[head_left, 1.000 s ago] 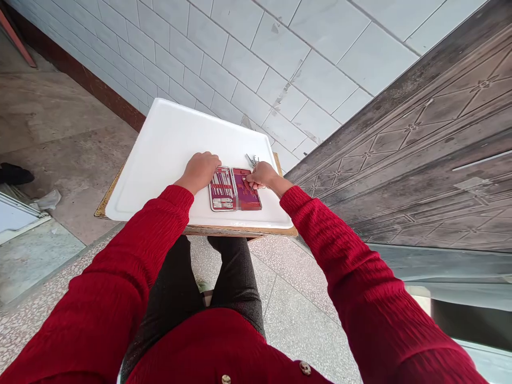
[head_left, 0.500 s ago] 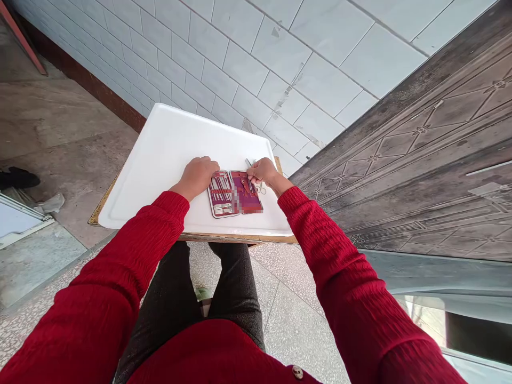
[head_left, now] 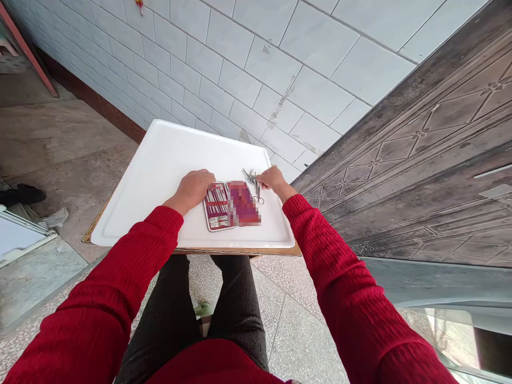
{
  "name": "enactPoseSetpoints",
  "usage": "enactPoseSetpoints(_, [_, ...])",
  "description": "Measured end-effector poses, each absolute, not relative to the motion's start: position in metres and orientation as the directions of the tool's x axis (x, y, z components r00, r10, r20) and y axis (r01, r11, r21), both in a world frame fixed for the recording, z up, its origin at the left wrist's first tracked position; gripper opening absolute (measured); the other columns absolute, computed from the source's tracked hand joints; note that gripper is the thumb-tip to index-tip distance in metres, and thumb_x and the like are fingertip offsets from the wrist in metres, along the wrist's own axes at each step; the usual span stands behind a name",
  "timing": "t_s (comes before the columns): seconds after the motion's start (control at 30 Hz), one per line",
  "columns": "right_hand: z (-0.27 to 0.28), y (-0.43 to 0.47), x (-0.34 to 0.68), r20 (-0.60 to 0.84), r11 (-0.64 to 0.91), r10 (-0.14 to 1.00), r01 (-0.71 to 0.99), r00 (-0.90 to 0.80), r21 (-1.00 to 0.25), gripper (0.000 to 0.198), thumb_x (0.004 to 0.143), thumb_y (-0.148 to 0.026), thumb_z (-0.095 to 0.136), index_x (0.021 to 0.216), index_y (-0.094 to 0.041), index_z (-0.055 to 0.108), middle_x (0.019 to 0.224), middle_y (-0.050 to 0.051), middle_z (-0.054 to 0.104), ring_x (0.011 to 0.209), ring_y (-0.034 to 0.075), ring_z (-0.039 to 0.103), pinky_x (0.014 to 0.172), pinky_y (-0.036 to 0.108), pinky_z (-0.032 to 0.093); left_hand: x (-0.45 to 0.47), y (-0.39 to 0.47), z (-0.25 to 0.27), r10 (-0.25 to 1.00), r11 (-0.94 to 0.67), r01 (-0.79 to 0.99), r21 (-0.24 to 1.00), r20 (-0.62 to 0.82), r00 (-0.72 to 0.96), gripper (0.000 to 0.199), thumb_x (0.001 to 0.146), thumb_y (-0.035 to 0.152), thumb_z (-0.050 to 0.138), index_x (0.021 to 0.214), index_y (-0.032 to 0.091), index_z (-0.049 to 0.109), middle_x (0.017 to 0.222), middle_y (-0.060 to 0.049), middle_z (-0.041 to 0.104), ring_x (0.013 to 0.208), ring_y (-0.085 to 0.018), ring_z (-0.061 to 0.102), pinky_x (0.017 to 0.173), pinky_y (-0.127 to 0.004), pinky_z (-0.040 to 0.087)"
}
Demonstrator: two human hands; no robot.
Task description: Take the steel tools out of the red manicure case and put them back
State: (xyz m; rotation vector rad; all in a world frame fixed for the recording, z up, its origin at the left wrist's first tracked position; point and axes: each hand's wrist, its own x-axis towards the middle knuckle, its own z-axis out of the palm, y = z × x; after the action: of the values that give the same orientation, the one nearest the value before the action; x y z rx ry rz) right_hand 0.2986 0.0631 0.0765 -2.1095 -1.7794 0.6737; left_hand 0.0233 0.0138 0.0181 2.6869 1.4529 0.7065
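Note:
An open manicure case [head_left: 214,214] lies on a white tray-like tabletop [head_left: 176,152]. Slim metal tools fill its left half; the purple right half is partly blurred. My left hand [head_left: 194,188] grips the case's upper left edge, its fingers bent round it. To the right of the case, my right hand [head_left: 272,180] is pinched low over a small cluster of metal tools. Among them are small scissors [head_left: 258,200] with their ring handles toward me and other silver tools [head_left: 248,174] above. What the right fingertips pinch, if anything, is too small to make out.
A tiled wall [head_left: 224,48] rises behind the table, and a brown panelled door [head_left: 420,154] stands close on the right. Speckled floor tiles [head_left: 296,330] lie below. At left are a black item [head_left: 24,195] and a clear plastic bag [head_left: 57,217] on the floor.
My right hand has moved right, off the case's right half and over the loose tools beside it. My left hand stays at the case edge. The view has tilted slightly upward.

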Motion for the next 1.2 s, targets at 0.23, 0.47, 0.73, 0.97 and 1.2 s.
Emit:
enactPoseSetpoints(0.23, [0.053, 0.042, 0.309, -0.029, -0.116, 0.990, 0.693, 0.137, -0.711, 0.018, 0.082, -0.017, 0.064, 0.065, -0.017, 0.060, 0.051, -0.004, 0.058, 0.045, 0.008, 0.050, 0.049, 0.018, 0.037, 0.023, 0.014, 0.018, 0.797, -0.563, 0.799, 0.210, 0.395, 0.457, 0.022, 0.090, 0.012, 0.047, 0.084, 0.022, 0.066, 0.095, -0.006, 0.074, 0.095, -0.023, 0.070, 0.075, -0.034, 0.051])
enactPoseSetpoints(0.47, [0.024, -0.025, 0.312, 0.095, 0.061, 0.995, 0.724, 0.006, -0.687, 0.018, 0.086, -0.035, 0.063, 0.083, -0.018, 0.068, 0.072, 0.000, 0.071, 0.064, 0.014, 0.062, 0.065, 0.023, 0.046, 0.023, 0.016, 0.015, 0.781, -0.593, 0.770, 0.234, 0.401, 0.479, 0.024, 0.088, 0.012, 0.046, 0.086, 0.023, 0.068, 0.099, -0.007, 0.075, 0.100, -0.024, 0.069, 0.080, -0.036, 0.053])
enactPoseSetpoints(0.73, [0.012, -0.051, 0.300, 0.199, 0.085, 0.978, 0.761, 0.059, -0.644, 0.029, 0.091, -0.032, 0.058, 0.112, -0.018, 0.069, 0.082, 0.001, 0.073, 0.074, 0.017, 0.065, 0.072, 0.026, 0.046, 0.021, 0.008, 0.015, 0.770, -0.600, 0.766, 0.232, 0.426, 0.474, 0.028, 0.094, 0.012, 0.042, 0.087, 0.022, 0.067, 0.101, -0.007, 0.074, 0.100, -0.022, 0.070, 0.082, -0.034, 0.053])
enactPoseSetpoints(0.97, [0.007, -0.059, 0.302, 0.222, 0.152, 0.975, 0.729, 0.000, -0.667, 0.015, 0.087, -0.029, 0.057, 0.088, -0.019, 0.069, 0.074, 0.000, 0.069, 0.068, 0.016, 0.061, 0.066, 0.025, 0.041, 0.021, -0.003, 0.016, 0.765, -0.605, 0.761, 0.235, 0.438, 0.473, 0.031, 0.092, 0.012, 0.040, 0.090, 0.022, 0.069, 0.104, -0.006, 0.075, 0.102, -0.022, 0.069, 0.082, -0.034, 0.054])
enactPoseSetpoints(1.2, [0.004, -0.057, 0.304, 0.277, 0.187, 0.961, 0.686, 0.022, -0.704, 0.017, 0.087, -0.032, 0.060, 0.092, -0.019, 0.070, 0.073, 0.002, 0.068, 0.068, 0.018, 0.060, 0.067, 0.029, 0.044, 0.026, -0.008, 0.018, 0.848, -0.496, 0.804, 0.327, 0.380, 0.368, 0.032, 0.096, 0.020, 0.041, 0.095, 0.021, 0.073, 0.112, -0.008, 0.074, 0.106, -0.026, 0.068, 0.084, -0.039, 0.055])
